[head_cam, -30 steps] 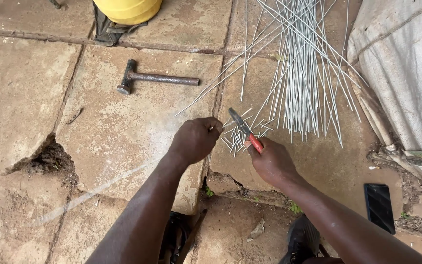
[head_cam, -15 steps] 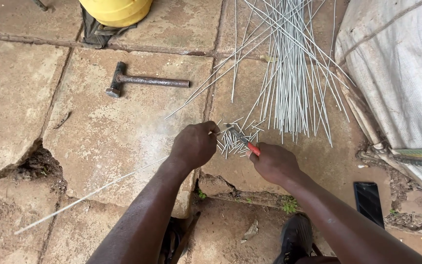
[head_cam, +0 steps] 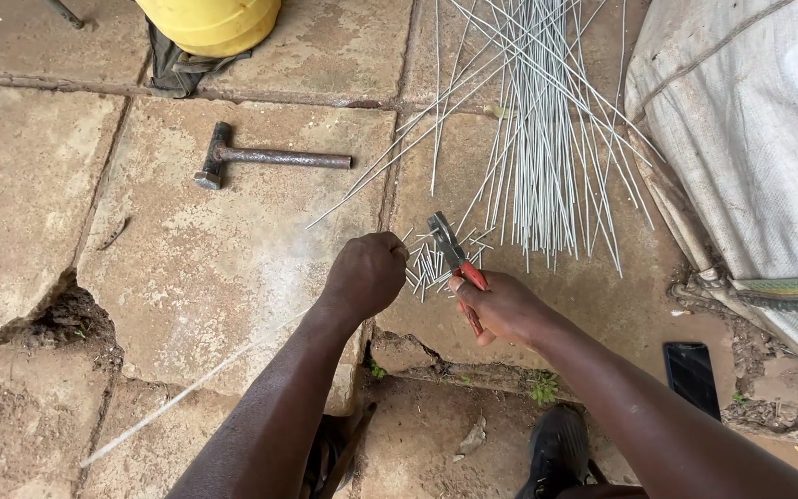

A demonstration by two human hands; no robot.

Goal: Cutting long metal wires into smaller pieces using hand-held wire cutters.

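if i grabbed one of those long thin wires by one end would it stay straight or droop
Probably droop and whip: the long wires look very thin for their length, and a few already lie bowed. One should feel light. Being round, it may roll on the stone slab, and the cut ends near the pliers look sharp.

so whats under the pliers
Under the pliers, held in the right hand, lies a small pile of short cut wire pieces on the stone slab. The left hand covers part of that pile.
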